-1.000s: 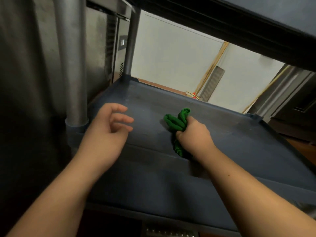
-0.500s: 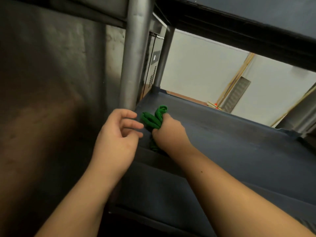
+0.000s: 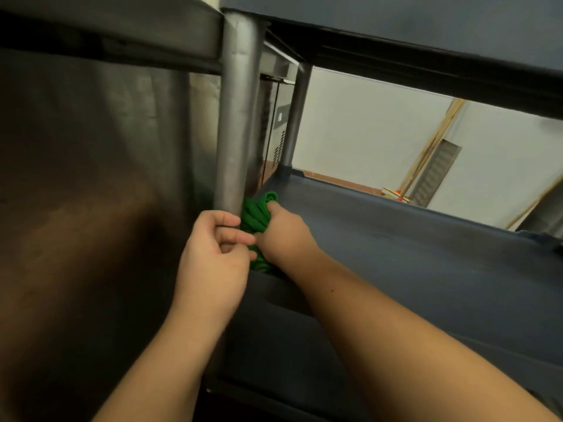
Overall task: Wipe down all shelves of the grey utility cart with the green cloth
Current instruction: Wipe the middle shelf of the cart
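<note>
The right hand (image 3: 281,233) is gripping a bunched, bright green cloth (image 3: 254,219), fingers curled down over it, and is pressing the wad into the near-left corner of a dark grey plastic cart shelf (image 3: 411,257), just against the foot of a round, dull silver metal upright post (image 3: 236,123). Balling the cloth this way is probably giving the hand a firm pad to work into the tight angle where the shelf's raised lip is meeting the post, a spot that a flat cloth would likely skim over. The right forearm is reaching in diagonally from the lower right, crossing low over the shelf's front edge, with the wrist bent slightly down so that the knuckles are facing up. The left hand (image 3: 213,254) is sitting just beside the cloth, at the base of the post, its fingers curling inward; its fingertips seem to be touching the post or the cloth's edge, but whether they are actually holding anything is not clear, so that grip cannot be told. Judging by its place, it is likely steadying the person or the cart. Another dark grey shelf (image 3: 426,32) is hanging overhead, keeping both arms low. Beyond the cart a pale wall (image 3: 365,132) is showing.
</note>
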Motion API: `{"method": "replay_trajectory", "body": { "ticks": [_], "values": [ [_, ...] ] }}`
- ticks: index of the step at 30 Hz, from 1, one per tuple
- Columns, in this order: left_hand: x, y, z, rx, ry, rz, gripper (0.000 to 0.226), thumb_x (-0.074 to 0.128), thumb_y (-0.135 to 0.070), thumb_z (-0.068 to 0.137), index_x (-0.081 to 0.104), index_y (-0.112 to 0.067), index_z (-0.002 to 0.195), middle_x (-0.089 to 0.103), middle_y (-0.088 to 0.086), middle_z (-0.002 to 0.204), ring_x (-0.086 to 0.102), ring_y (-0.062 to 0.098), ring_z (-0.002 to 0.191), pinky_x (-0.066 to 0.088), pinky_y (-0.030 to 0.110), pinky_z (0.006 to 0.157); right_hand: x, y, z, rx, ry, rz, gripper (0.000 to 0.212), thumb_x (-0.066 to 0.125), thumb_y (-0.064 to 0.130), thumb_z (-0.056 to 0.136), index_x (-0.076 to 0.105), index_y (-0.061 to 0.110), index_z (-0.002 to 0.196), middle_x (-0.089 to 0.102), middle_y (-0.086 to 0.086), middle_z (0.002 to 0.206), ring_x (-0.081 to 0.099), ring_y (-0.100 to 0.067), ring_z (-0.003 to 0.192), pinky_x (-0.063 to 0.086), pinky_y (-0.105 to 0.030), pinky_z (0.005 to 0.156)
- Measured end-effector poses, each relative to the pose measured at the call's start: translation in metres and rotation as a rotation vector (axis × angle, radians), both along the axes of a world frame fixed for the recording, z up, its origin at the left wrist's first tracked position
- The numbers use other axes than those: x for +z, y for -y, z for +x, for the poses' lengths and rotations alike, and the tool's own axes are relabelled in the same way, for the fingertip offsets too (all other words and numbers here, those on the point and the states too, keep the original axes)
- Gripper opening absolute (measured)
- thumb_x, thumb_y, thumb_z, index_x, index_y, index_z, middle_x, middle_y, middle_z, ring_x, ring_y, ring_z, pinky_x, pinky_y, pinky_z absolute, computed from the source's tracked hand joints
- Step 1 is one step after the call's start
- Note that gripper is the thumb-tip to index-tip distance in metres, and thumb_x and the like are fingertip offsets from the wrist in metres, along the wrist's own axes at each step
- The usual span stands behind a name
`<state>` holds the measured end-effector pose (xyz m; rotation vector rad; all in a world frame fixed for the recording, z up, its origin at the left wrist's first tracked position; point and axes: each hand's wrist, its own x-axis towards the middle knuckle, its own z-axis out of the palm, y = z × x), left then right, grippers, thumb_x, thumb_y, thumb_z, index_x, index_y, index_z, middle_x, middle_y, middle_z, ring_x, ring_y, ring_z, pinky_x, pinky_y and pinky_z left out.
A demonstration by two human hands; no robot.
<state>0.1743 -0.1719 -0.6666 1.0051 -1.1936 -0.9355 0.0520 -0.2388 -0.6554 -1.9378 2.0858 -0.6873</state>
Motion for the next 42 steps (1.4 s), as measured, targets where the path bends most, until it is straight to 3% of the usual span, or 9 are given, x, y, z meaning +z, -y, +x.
{"method": "replay_trajectory", "body": {
  "ticks": [8,15,20,24,28,32,38,42],
  "values": [
    [-0.003,-0.021,-0.073,-0.106,0.029,0.015,0.042,0.042,0.014,0.081,0.048,-0.026,0.092,0.067,0.004,0.082,0.066,0.016,0.065,0.045,0.031,0.064,-0.005,-0.031,-0.091,-0.111,-0.034,0.039,0.054,0.061,0.026,0.089,0.038,0.024,0.137,0.061,-0.011,0.108,0.058,-0.031,0.087,0.050,-0.035,0.071],
    [-0.007,-0.040,-0.146,-0.186,0.064,0.016,0.046,0.038,0.016,0.080,0.047,-0.027,0.092,0.067,0.002,0.080,0.064,0.010,0.057,0.045,0.035,0.065,-0.001,-0.083,-0.189,-0.184,-0.067,0.071,0.059,0.058,0.025,0.093,0.031,0.021,0.146,0.057,-0.011,0.104,0.053,-0.026,0.080,0.054,-0.040,0.076],
    [-0.007,-0.061,-0.205,-0.245,0.099,0.038,0.048,0.038,0.016,0.081,0.047,-0.030,0.090,0.066,0.004,0.082,0.064,0.008,0.056,0.044,0.041,0.065,0.000,-0.124,-0.273,-0.281,-0.093,0.087,0.051,0.058,0.026,0.093,0.035,0.021,0.138,0.055,-0.006,0.092,0.055,-0.024,0.075,0.055,-0.041,0.067],
    [-0.003,-0.078,-0.253,-0.302,0.143,0.013,0.046,0.040,0.014,0.082,0.048,-0.030,0.090,0.067,0.001,0.080,0.066,0.011,0.059,0.047,0.044,0.068,0.000,-0.163,-0.341,-0.401,-0.112,0.099,0.039,0.059,0.026,0.091,0.040,0.022,0.125,0.054,-0.005,0.086,0.051,-0.020,0.067,0.048,-0.034,0.059],
    [0.009,-0.089,-0.298,-0.373,0.170,-0.043,0.040,0.043,0.008,0.082,0.049,-0.030,0.093,0.067,0.000,0.084,0.067,0.013,0.064,0.050,0.044,0.069,0.001,-0.201,-0.404,-0.524,-0.134,0.105,0.042,0.060,0.030,0.091,0.042,0.020,0.127,0.049,-0.002,0.081,0.048,-0.022,0.068,0.045,-0.032,0.064],
    [0.017,-0.101,-0.338,-0.433,0.223,-0.082,0.034,0.047,0.001,0.081,0.048,-0.030,0.096,0.067,0.000,0.087,0.068,0.014,0.068,0.053,0.048,0.070,0.003,-0.238,-0.462,-0.623,-0.184,0.131,0.051,0.062,0.033,0.090,0.040,0.019,0.134,0.054,-0.007,0.092,0.049,-0.026,0.071,0.043,-0.033,0.067],
    [0.016,-0.111,-0.387,-0.460,0.331,-0.084,0.039,0.048,0.005,0.084,0.047,-0.033,0.094,0.067,-0.003,0.085,0.069,0.020,0.071,0.053,0.052,0.071,0.008,-0.288,-0.533,-0.750,-0.218,0.160,0.057,0.063,0.033,0.089,0.039,0.018,0.138,0.064,-0.014,0.114,0.061,-0.036,0.097,0.049,-0.035,0.073],
    [0.004,-0.119,-0.405,-0.474,0.364,-0.098,0.039,0.051,0.004,0.085,0.047,-0.034,0.096,0.067,-0.008,0.082,0.068,0.017,0.070,0.053,0.049,0.072,0.019,-0.313,-0.566,-0.800,-0.227,0.171,0.062,0.061,0.026,0.092,0.033,0.018,0.146,0.064,-0.014,0.117,0.061,-0.033,0.094,0.053,-0.038,0.080]
  ]
}}
